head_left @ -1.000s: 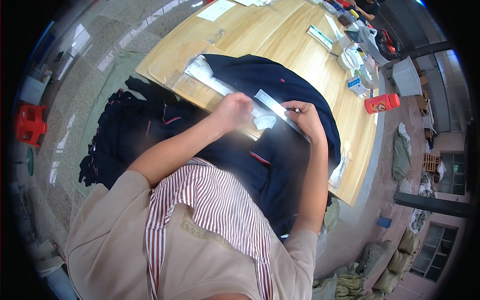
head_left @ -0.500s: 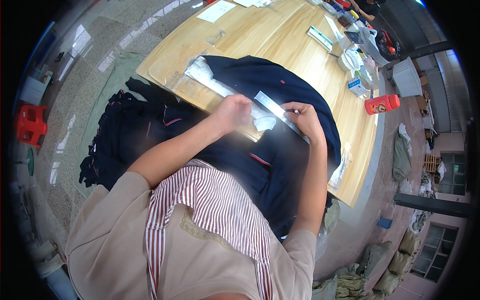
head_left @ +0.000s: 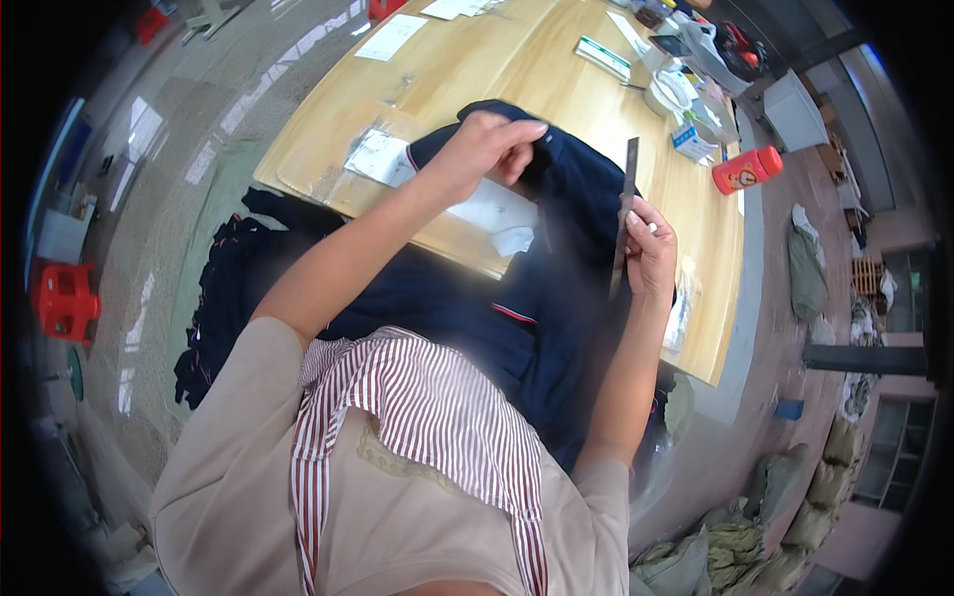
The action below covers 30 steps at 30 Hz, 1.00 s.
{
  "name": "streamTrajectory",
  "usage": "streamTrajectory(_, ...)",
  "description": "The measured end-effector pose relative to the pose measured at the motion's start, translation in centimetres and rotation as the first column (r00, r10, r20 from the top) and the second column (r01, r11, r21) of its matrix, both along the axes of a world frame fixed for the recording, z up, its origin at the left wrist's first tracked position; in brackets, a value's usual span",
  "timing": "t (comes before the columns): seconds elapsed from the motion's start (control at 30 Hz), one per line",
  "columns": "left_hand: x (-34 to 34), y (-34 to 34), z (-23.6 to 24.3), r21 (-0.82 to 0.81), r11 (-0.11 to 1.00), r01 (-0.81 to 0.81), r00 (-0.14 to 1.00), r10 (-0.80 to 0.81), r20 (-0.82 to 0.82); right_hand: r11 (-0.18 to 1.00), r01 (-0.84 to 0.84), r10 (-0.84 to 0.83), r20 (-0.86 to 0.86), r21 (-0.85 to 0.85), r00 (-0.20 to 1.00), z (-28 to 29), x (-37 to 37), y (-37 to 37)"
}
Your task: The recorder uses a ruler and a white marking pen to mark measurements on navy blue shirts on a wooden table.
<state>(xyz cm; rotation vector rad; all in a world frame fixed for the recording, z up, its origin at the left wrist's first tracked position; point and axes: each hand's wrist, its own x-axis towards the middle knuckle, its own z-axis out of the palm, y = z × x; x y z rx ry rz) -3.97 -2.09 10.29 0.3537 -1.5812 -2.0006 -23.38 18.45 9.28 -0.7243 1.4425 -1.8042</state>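
On the table's (head_left: 467, 65) near side, navy garment (head_left: 579, 189), likely soft, limp, best pinched at an edge; left hand (head_left: 489, 154) curled at it, grip unclear; right hand (head_left: 650, 248) grasping metal ruler (head_left: 630, 171).

my beige top (head_left: 417, 531) fills the lower middle of the frame, its sleeves (head_left: 260, 382) short, a darker tan patterned patch (head_left: 390, 463) showing mid-chest; over it hangs my maroon-and-white striped apron (head_left: 437, 387) with narrow, matching straps (head_left: 310, 507).
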Motion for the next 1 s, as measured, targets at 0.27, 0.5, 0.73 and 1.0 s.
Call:
streamTrajectory(0.27, -5.6, -3.6, -2.8, 0.186, 0.971, 0.148, 0.92, -0.204, 0.336, 0.981, 0.196, -0.196, 0.075, 0.009, 0.978, -2.4, 0.2, 1.4)
streamTrajectory(0.5, -4.2, -1.7, -5.0, 0.387, 0.916, 0.102, 0.963, -0.189, 0.194, 0.983, 0.178, -0.172, 0.121, -0.036, 0.978, -4.7, -0.7, 2.0)
streamTrajectory(0.73, -2.5, -1.4, -4.2, 0.014, 0.995, 0.096, 0.911, -0.094, 0.401, 0.925, 0.381, -0.379, 0.074, -0.004, 0.922, -3.4, -3.4, 4.4)
streamTrajectory(1.0, -0.6, -2.5, -1.0, -0.135, 0.928, 0.347, 0.872, -0.266, 0.412, 0.761, 0.639, -0.596, -0.27, 0.11, 0.756, -4.1, -13.4, 12.9)
